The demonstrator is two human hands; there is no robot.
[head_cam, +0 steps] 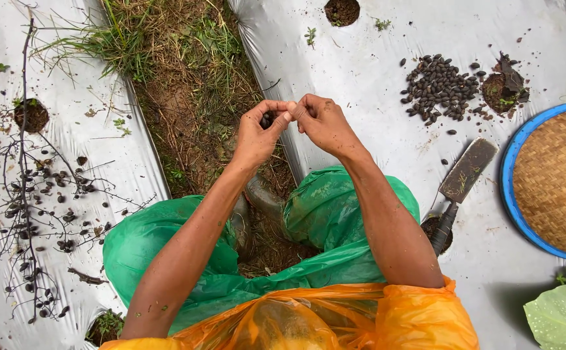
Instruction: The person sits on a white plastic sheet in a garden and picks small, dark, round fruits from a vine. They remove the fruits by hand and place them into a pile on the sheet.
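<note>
— Above the grassy furrow, what are the hands doing?

— The left hand is curled nearly shut, thumb and fingers pinching a small dark seed. The right hand meets it fingertip to fingertip, also closed to a pinch; whether it grips the same seed, I cannot tell.

— How would that seed handle?

— I'd judge it light, hard and smooth, easy to drop, so best nipped across its middle with the fingertips.

— And farther out?

— Green plastic covers the knees. On the silver mulch sheet to the right lie a pile of dark seeds, a flat-bladed trowel and a woven basket with a blue rim. To the left, bare twigs lie among scattered seeds.
</note>
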